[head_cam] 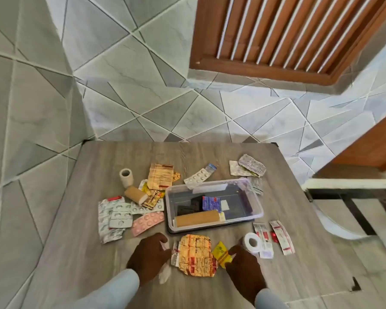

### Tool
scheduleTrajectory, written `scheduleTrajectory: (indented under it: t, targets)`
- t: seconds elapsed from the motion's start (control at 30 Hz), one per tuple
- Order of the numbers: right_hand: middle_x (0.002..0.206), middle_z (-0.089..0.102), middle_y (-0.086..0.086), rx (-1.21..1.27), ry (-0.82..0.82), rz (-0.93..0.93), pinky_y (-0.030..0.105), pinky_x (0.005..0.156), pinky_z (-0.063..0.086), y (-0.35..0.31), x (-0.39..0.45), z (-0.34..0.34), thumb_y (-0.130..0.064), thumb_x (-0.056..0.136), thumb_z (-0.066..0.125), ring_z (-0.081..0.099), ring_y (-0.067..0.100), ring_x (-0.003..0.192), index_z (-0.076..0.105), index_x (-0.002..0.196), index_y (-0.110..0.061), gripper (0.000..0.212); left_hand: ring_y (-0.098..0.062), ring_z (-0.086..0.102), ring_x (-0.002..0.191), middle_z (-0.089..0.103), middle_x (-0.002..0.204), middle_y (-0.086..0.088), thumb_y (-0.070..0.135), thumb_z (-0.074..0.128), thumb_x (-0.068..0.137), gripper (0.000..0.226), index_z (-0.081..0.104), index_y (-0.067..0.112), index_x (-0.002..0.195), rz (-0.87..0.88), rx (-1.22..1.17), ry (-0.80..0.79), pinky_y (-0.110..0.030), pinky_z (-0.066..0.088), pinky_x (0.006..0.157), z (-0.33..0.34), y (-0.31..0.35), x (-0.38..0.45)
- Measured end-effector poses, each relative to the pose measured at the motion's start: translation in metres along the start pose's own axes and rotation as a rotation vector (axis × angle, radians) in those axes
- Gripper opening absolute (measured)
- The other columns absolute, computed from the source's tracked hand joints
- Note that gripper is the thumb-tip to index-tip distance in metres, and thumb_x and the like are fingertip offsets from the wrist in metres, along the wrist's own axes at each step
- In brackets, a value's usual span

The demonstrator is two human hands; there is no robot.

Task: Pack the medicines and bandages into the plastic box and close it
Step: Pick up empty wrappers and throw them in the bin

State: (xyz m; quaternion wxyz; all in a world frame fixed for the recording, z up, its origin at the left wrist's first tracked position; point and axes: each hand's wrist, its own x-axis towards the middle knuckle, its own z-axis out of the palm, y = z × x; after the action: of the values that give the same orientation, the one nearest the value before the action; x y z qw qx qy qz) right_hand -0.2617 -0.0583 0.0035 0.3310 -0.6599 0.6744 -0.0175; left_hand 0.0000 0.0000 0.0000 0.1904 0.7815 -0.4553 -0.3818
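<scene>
1. Sleeves [112, 288] of pale blue cloth cover both forearms at the bottom edge, where they are cut off.
2. The left hand [149, 256] lies knuckles-up on the grey wood-grain table [76, 253], fingers curled over something white and partly hidden; whether it grips this I cannot tell.
3. The right hand [244, 268] lies likewise, fingertips touching a small yellow sachet [220, 253] (its grip is hidden too).
4. Between the hands lies a crumpled orange foil strip [196, 257], print too blurred to read.
5. Right of it stand a white tape roll [252, 241] and flat red-and-white plaster strips [281, 237].
6. The plastic box [257, 206], clear, rectangular and lidless, sits mid-table, holding a long tan bandage roll [197, 218], a blue carton [211, 203] and dark, unclear shapes.
7. Left of the box lie a pink blister pack [147, 221] and silver blister sheets [118, 216].
8. Farther off: a white gauze roll [126, 177] and crinkled silver strips [250, 167].
</scene>
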Motion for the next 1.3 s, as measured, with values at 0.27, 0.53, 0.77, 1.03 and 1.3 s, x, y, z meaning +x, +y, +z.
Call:
scheduleTrajectory:
  t: [0.27,0.53,0.77,1.03,1.3]
  targets:
    - [0.093,0.056,-0.008,-0.031,-0.095,-0.051,0.032,0.087,0.049,0.009,0.002,-0.007,-0.038,0.077,0.068,0.062,0.02,0.099,0.043,0.105,-0.037,0.038,-0.006,0.064,0.069,0.07,0.075,0.006,0.034,0.069,0.079,0.024,0.061,0.028,0.101,-0.093,-0.04,0.038,-0.018,0.046,0.059,0.012,0.012,-0.011]
    - [0.12,0.06,0.0,-0.142,-0.155,-0.139,0.032,0.089,0.048,0.009,0.013,-0.004,-0.042,0.084,0.062,0.06,0.021,0.111,0.045,0.122,-0.024,0.046,-0.019,0.055,0.104,0.056,0.109,0.003,0.039,0.065,0.08,0.03,0.058,0.03,0.108,-0.168,0.106,0.242,-0.034,0.047,0.088,0.016,-0.008,-0.034]
    - [0.1,0.059,-0.003,-0.096,-0.135,-0.156,0.031,0.082,0.052,0.007,0.017,-0.007,-0.04,0.079,0.066,0.061,0.019,0.098,0.044,0.1,-0.024,0.035,-0.036,0.042,0.119,0.04,0.13,-0.011,0.046,0.071,0.074,0.067,0.041,0.024,0.13,-0.459,0.138,0.445,-0.052,0.041,0.093,0.003,-0.033,-0.054]
    - [0.119,0.061,-0.003,-0.094,-0.119,-0.323,0.03,0.087,0.048,-0.034,0.013,-0.003,-0.046,0.075,0.069,0.059,0.017,0.106,0.04,0.129,-0.027,0.065,-0.047,0.046,0.114,0.035,0.126,-0.021,0.024,0.076,0.074,0.07,0.033,0.017,0.129,-0.571,-0.101,0.382,-0.054,0.044,0.093,0.001,-0.041,-0.046]
    - [0.115,0.058,-0.006,0.03,-0.203,-0.388,0.032,0.088,0.054,-0.061,0.01,0.0,-0.04,0.075,0.074,0.056,0.012,0.103,0.041,0.125,-0.032,0.06,-0.034,0.059,0.092,0.057,0.109,-0.017,0.005,0.052,0.082,0.055,0.03,0.024,0.128,-0.498,-0.268,0.411,-0.041,0.049,0.078,-0.005,-0.032,-0.056]
